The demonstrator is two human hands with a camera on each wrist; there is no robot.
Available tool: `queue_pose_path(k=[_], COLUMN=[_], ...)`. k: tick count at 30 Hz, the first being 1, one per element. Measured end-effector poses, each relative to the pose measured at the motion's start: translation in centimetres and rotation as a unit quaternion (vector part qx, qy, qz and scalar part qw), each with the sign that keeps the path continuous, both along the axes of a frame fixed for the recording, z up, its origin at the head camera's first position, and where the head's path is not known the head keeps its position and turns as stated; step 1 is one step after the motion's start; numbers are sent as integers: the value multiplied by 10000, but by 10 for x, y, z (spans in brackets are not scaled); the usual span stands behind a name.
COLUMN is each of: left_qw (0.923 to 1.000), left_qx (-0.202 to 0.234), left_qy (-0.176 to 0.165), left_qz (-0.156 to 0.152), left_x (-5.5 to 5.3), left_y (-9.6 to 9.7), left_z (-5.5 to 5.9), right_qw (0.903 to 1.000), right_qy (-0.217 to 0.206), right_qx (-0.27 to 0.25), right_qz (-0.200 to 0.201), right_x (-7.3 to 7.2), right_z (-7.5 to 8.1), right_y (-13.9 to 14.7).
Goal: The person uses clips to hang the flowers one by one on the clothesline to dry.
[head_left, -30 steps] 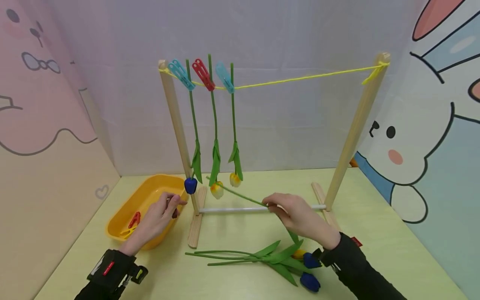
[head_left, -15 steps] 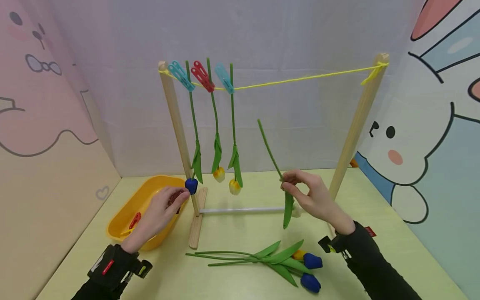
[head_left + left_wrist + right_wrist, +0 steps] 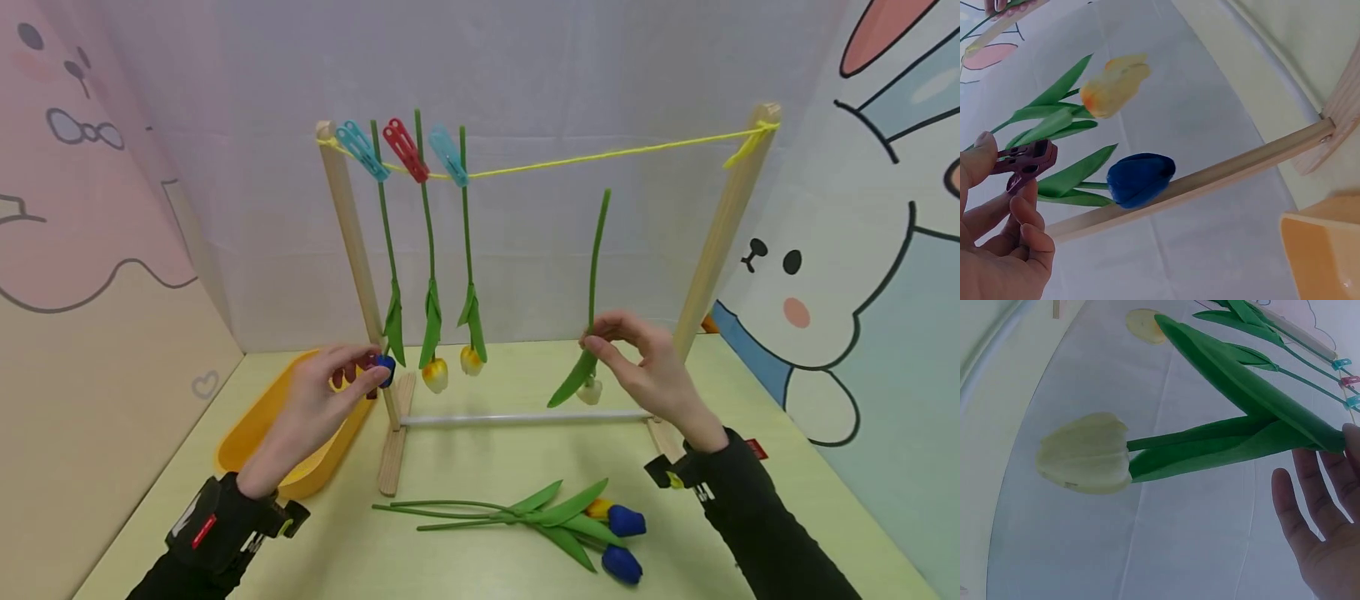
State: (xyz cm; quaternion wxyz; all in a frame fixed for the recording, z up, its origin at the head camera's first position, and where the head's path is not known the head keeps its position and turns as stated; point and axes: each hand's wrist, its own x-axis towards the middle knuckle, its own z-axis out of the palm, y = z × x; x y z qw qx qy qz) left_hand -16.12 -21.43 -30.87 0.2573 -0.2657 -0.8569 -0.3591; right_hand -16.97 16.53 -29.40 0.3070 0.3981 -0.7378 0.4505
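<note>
Head view: left hand [image 3: 318, 392] pinched a maroon clothespin [image 3: 1034, 157] near the tub [image 3: 332, 458]'s right rim; right hand [image 3: 652, 367], across a wide gap, pinched a white tulip [image 3: 593, 296].

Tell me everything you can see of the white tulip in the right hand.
The white tulip looks artificial: a smooth, closed, creamy bloom with a small dark mark near one edge, a slender green stem and long, pointed green leaves. It is upside down, bloom below, stem end up. The right hand pinches it near the leaves. It is below the yellow cord, unclipped.
</note>
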Motion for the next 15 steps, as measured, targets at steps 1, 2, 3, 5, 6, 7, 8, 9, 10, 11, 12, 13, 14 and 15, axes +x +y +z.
queue_pose_path(k=[1, 2, 3, 5, 6, 7, 8, 9, 10, 11, 12, 13, 14, 15], left_qw=[10000, 9999, 9998, 9995, 9995, 9995, 9994, 9994, 9995, 9995, 9995, 9995, 9995, 9995], left_qx=[45, 95, 122, 147, 153, 154, 151, 143, 139, 140, 154, 172, 196, 217], left_qy=[79, 130, 184, 261, 278, 289, 301, 306, 295, 284, 266, 255, 248, 238], left_qz=[4, 4, 10, 20, 15, 14, 9, 13, 14, 11, -5, -14, -22, -28], left_x=[0, 1, 1, 2, 3, 3, 4, 4, 4, 5, 5, 5, 5, 5], left_y=[1, 1, 2, 4, 5, 7, 8, 9, 11, 12, 13, 14, 15, 16], left_z=[3, 5, 7, 10, 11, 12, 13, 14, 15, 16, 17, 19, 20, 22], right_qw=[10000, 10000, 9999, 9997, 9997, 9996, 9996, 9996, 9995, 9995, 9995, 9995, 9994, 9994], right_qy=[-8, -24, -32, -72, -72, -84, -87, -77, -75, -73, -55, -57, -61, -64], right_qx=[-42, -87, -139, -212, -236, -260, -274, -280, -286, -296, -297, -310, -327, -350], right_qz=[-25, -39, -46, -64, -70, -69, -64, -66, -67, -61, -63, -49, -34, -15], right_x=[-1, -1, -2, -3, -4, -4, -5, -5, -6, -7, -8, -8, -9, -10], right_z=[1, 3, 4, 5, 6, 6, 7, 7, 8, 8, 9, 9, 10, 11], right_y=[0, 0, 0, 0, -1, -1, -2, -2, -3, -4, -4, -4, -5, -5])
